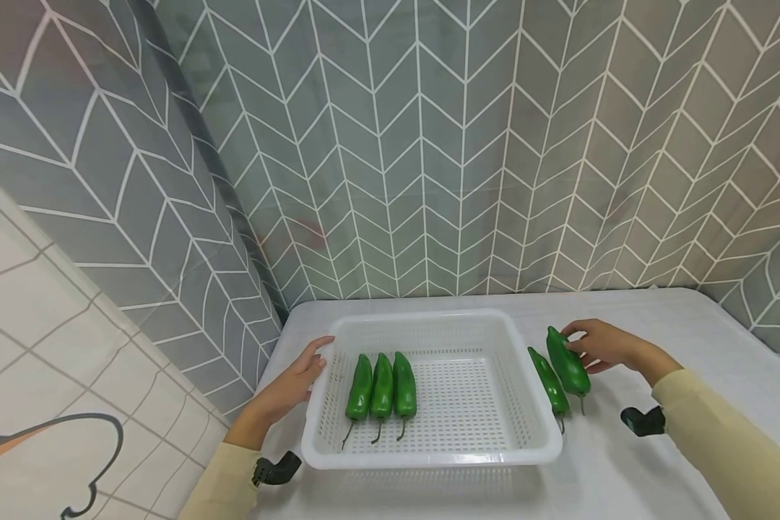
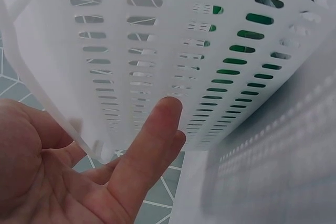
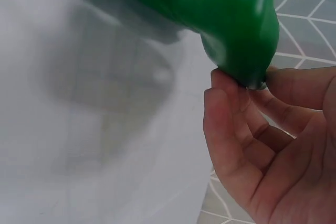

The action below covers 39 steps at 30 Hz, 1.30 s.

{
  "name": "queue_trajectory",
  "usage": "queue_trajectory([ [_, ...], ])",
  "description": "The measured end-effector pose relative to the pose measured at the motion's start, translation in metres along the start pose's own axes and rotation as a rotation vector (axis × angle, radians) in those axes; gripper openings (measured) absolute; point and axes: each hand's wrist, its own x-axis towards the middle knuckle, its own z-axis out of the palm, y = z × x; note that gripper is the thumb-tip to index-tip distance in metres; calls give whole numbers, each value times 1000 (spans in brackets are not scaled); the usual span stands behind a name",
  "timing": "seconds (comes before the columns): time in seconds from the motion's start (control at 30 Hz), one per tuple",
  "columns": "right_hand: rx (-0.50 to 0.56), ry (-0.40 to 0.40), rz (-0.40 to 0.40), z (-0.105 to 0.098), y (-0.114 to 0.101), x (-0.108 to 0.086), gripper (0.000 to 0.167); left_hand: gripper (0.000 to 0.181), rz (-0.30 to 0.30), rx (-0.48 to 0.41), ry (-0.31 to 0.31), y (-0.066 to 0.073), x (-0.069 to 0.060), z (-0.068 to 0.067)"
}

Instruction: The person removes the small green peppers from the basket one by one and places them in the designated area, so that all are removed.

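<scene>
A white plastic basket (image 1: 429,459) with slotted walls stands on the table, and three long green peppers (image 1: 382,386) lie side by side in its left part, stems toward me. At the basket's left side, my left hand (image 1: 294,383) holds the rim; in the left wrist view its fingers (image 2: 152,140) lie against the slotted outer wall. To the right of the basket, my right hand (image 1: 601,344) pinches a green pepper (image 1: 568,365) near its upper end. The right wrist view shows fingertips and thumb at the tip of this pepper (image 3: 241,24). Another green pepper (image 1: 549,379) lies beside it, against the basket's right side.
A white cloth (image 1: 630,307) covers the table. Behind it hangs a grey curtain (image 1: 455,180) with white chevron lines, which also runs along the left. A white tiled surface (image 1: 58,325) with a drawn outline is at the far left.
</scene>
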Motion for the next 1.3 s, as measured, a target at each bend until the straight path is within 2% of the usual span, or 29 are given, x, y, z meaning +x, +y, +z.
queue_trajectory([
  [0.33,-16,-2,25,5,11,2,39,52,-1,2,1,0,-1,-1],
  [0.63,-72,17,57,11,16,8,38,53,-10,0,14,1,-2,1],
  [1.3,-70,-3,70,19,25,14,38,52,-6,9,12,3,-2,2],
])
